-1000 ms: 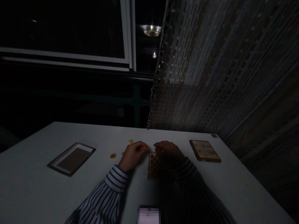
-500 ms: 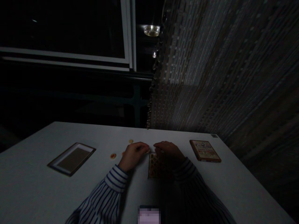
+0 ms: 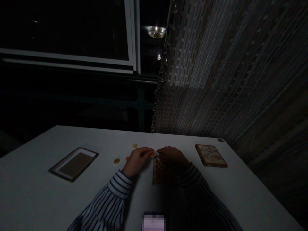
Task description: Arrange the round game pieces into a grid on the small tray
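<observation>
My left hand (image 3: 138, 160) pinches a round game piece (image 3: 153, 154), pale with a red mark, between thumb and fingertips. Close by on its right is my right hand (image 3: 174, 158), in shadow, with fingers bent together towards the piece; what they hold, if anything, is hidden. Under that hand lies a square tray of round pieces (image 3: 158, 171), its right side covered by the hand and sleeve. Left of my left hand are a red-marked piece (image 3: 116, 161), another piece (image 3: 127, 158) partly behind the hand, and a plain pale disc (image 3: 134, 146).
An open shallow box (image 3: 77, 164) lies on the left of the white table (image 3: 101, 205). On the right is a box lid (image 3: 211, 155) with dark lettering. A beaded string curtain (image 3: 192, 80) hangs beyond the table's back right edge, beside a dark window.
The piece in my left hand has turned, so its red-marked face now shows. My right hand has shifted slightly left towards it. The loose pieces and boxes are unmoved.
</observation>
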